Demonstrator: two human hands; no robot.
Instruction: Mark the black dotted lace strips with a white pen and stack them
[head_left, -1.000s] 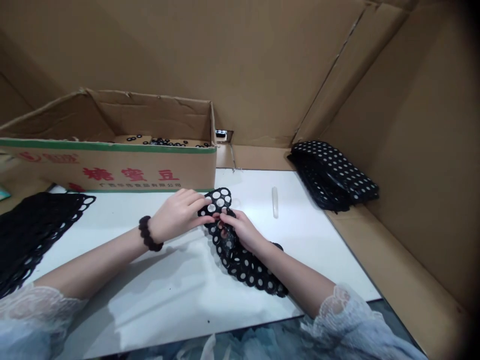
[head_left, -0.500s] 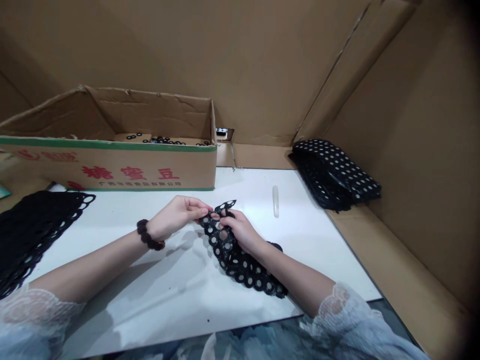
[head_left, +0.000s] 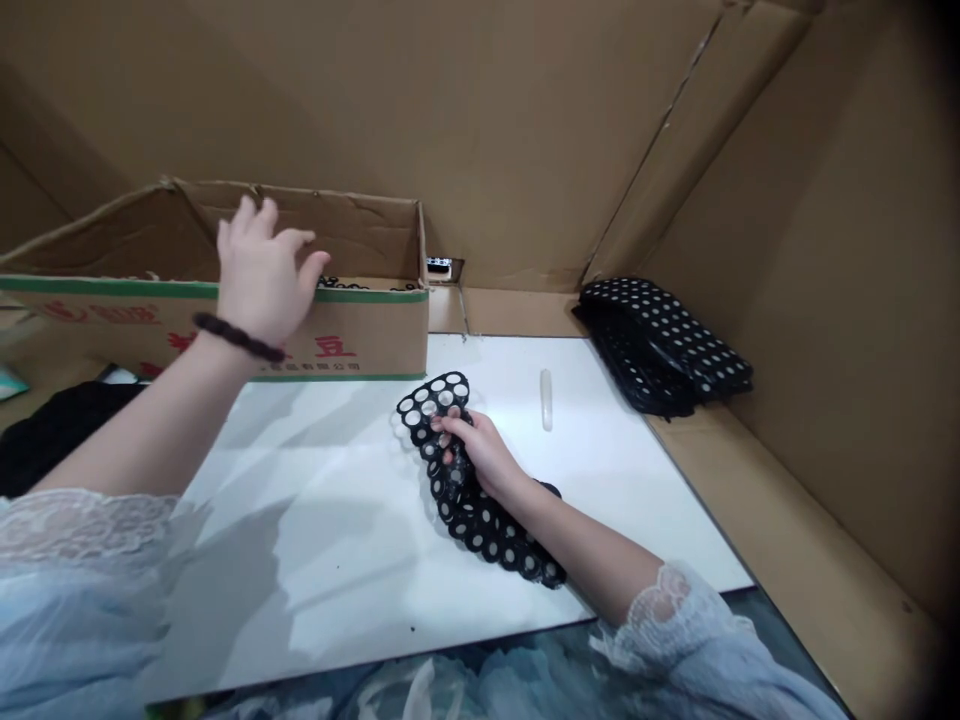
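My right hand [head_left: 480, 450] grips a black perforated sheet [head_left: 499, 535] full of round holes, low over the white board. The sheet's top end spreads beyond my fingers, and its rest runs down beneath my wrist. My left hand [head_left: 264, 275] is raised at the near wall of the cardboard box [head_left: 375, 330], fingers spread and nothing in them. Behind that wall, small black rings [head_left: 341, 284] lie inside the box; my hand hides part of them.
A folded stack of black dotted sheets [head_left: 667, 345] lies at the right back. A translucent white stick [head_left: 546, 400] rests on the white board [head_left: 337, 590]. Black sheet material [head_left: 67, 425] sits at the left, partly behind my forearm. Cardboard walls [head_left: 517, 140] enclose the back and right.
My left hand has left the black perforated sheet and moved up and left to the box, opening its fingers. My right hand keeps its grip; the sheet's top end now lies spread flatter.
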